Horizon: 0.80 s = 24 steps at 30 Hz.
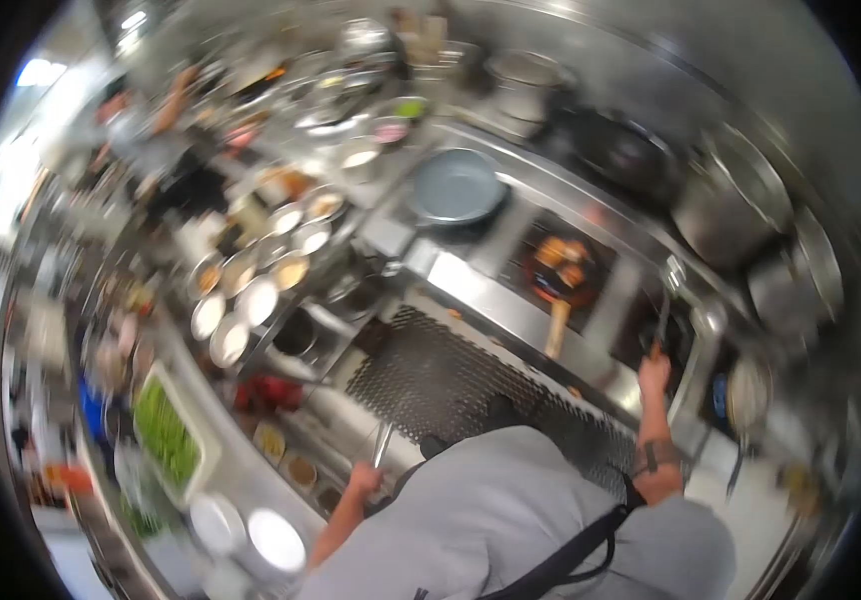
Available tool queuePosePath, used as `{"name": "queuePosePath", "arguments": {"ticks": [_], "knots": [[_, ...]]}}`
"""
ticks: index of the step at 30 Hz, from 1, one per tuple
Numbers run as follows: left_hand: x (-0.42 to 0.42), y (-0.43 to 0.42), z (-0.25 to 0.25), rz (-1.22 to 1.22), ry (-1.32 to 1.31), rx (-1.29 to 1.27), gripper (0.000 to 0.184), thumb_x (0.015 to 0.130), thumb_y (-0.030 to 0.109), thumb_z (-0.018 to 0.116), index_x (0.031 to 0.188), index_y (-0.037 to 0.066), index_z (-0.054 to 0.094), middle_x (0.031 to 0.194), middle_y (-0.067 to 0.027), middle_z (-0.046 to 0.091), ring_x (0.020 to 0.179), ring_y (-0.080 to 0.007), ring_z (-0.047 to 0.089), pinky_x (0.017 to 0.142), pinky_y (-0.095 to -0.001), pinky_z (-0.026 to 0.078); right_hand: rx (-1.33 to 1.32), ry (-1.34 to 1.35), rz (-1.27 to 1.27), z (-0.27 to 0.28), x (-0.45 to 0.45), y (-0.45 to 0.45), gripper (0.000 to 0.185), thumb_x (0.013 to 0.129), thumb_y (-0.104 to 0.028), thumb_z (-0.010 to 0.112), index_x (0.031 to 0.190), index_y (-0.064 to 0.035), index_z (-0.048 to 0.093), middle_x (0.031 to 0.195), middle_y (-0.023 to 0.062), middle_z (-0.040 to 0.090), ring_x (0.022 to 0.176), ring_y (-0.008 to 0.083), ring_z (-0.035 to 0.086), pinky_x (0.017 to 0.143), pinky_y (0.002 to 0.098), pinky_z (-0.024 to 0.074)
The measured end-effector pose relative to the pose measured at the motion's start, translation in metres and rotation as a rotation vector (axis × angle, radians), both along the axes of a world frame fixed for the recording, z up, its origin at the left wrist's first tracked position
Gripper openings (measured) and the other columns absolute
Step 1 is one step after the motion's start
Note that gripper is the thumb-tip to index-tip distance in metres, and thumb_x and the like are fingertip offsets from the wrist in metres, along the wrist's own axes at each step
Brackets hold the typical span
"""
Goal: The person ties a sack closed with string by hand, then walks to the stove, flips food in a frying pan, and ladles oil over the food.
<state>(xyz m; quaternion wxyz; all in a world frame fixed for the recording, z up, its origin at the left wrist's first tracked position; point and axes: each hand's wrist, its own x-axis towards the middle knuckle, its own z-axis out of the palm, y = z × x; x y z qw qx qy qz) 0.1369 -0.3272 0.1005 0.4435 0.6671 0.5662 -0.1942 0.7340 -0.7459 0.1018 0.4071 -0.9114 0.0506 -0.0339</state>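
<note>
My right hand point(655, 374) is closed around the handle of a long cooking utensil point(663, 322). Its shiny metal head, blurred, reaches toward the back of the stove. Low at the left, my left hand point(364, 482) grips a thin, shiny metal utensil point(384, 444) that points upward; its kind is too smeared to make out. Left of my right hand, a frying pan point(559, 292) with a pale wooden handle sits on the stove, with browned pieces of food point(563, 258) in it. A wide grey-blue pan point(456, 186) stands farther left on the stove.
Large metal pots point(733, 205) line the back right. Several bowls point(257, 300) crowd the left counter, near a white tub point(206, 440) of chopped greens and white plates point(277, 540). A perforated dark mat point(451, 375) covers the floor. Another person point(141, 135) stands at the far left.
</note>
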Motion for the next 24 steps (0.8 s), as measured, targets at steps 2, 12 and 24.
{"name": "queuePosePath", "arguments": {"ticks": [2,12,24], "knots": [[0.002,-0.012,0.020,-0.151,0.030,-0.046,0.033,0.083,0.034,0.067,0.074,0.003,0.072,0.067,-0.0123,0.069,0.060,-0.0227,0.068,0.062,-0.0350,0.055,-0.056,-0.139,-0.012,0.067,-0.014,0.014,0.029,0.084,-0.013,0.064,0.107,0.0017,0.055,0.098,0.0233,0.061,0.093,0.0382,0.062,0.081,0.0429,0.0478],[-0.007,-0.027,-0.007,0.030,-0.017,-0.017,0.018,0.079,0.017,0.072,0.080,-0.001,0.070,0.067,-0.0122,0.064,0.053,-0.0177,0.060,0.046,-0.0355,0.045,-0.332,-0.218,0.200,0.212,0.183,0.082,0.030,0.093,-0.026,0.054,0.109,-0.0014,0.060,0.104,0.0267,0.066,0.101,0.0464,0.061,0.086,0.0509,0.0484],[0.096,-0.172,0.028,0.649,-0.234,-0.096,0.012,0.080,0.010,0.069,0.079,0.001,0.061,0.058,-0.0050,0.053,0.042,-0.0157,0.050,0.037,-0.0320,0.037,-0.615,-0.129,0.390,0.230,0.303,0.126,0.028,0.088,-0.017,0.055,0.112,-0.0018,0.061,0.107,0.0234,0.069,0.103,0.0393,0.066,0.088,0.0486,0.0517]]}}
